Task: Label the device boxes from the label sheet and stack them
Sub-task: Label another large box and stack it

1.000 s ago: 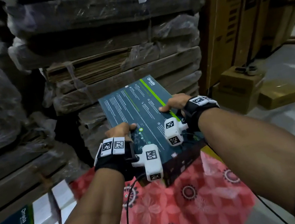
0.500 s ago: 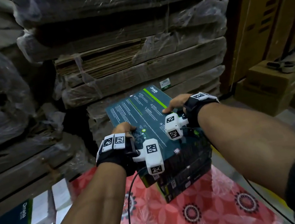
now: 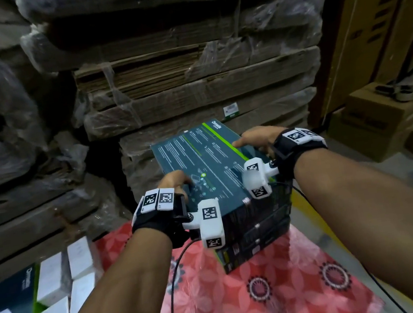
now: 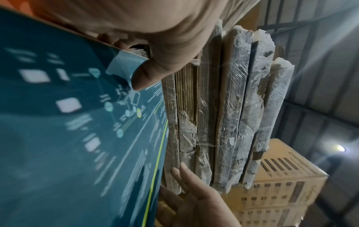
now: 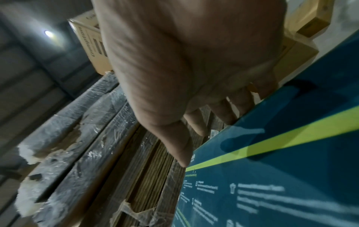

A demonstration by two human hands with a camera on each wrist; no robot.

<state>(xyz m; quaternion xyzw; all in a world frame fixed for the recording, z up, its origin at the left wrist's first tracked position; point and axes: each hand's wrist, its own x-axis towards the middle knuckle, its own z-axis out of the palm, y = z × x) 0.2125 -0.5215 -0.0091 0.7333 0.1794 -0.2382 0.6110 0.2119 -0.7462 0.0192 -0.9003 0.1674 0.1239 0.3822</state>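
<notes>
A red cloth with a floral print (image 3: 251, 299) covers the surface below. Behind it rise plastic-wrapped bundles of flattened brown cardboard (image 3: 200, 94). Plain brown cardboard cartons (image 3: 381, 116) sit on the grey concrete floor (image 3: 401, 184) at right.

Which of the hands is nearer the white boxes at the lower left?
Left. The left hand grips the teal box's near-left edge, closer to the white boxes; the right hand holds the opposite edge.
</notes>
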